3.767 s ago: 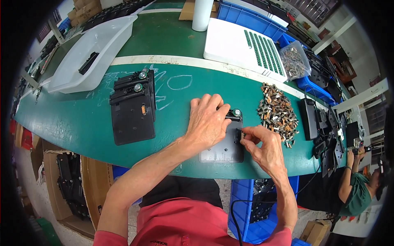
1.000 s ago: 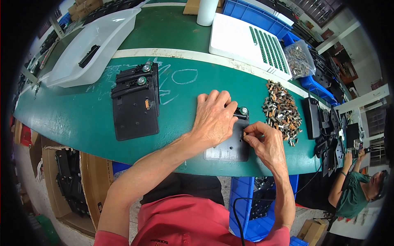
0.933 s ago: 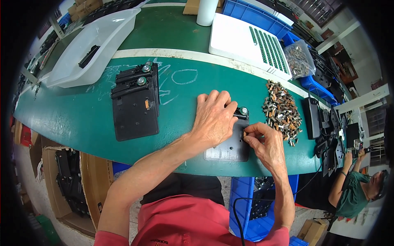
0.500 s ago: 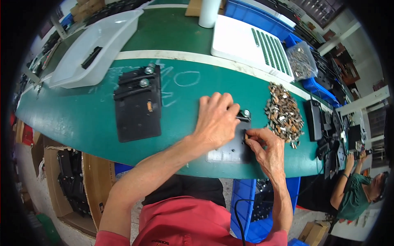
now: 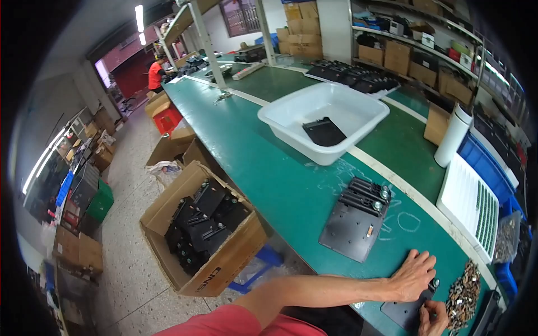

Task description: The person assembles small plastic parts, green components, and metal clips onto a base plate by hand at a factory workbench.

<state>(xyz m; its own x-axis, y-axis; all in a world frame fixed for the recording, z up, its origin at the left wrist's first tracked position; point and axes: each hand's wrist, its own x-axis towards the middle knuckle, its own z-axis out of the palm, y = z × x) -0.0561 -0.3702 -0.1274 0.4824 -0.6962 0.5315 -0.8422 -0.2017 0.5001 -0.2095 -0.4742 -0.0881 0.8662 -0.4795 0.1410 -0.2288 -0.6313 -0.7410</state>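
Note:
A black metal plate (image 5: 399,315) lies on the green table under both my hands. My left hand (image 5: 411,277) is closed over its far part, fingers curled around the upper edge by a silver bolt. At its right side my right hand (image 5: 432,318) pinches against the surface; the small metal clip seen there earlier is hidden by the fingers now. To the left rests a second black plate (image 5: 347,232) with two black bars, two silver bolts and one small copper-coloured clip on it. A heap of small metal clips (image 5: 464,294) lies right of my hands.
A white plastic tub (image 5: 274,120) holding one black part stands farther back. A cardboard box (image 5: 238,269) full of black plates sits below the table's left edge. A white slotted panel (image 5: 462,193) and a white cylinder (image 5: 453,137) stand at the right. Someone in red (image 5: 155,75) is far off.
My view has swung left, so the table and my hands now appear lower right, and the cardboard box shows fully. Both hands stay at the same plate.

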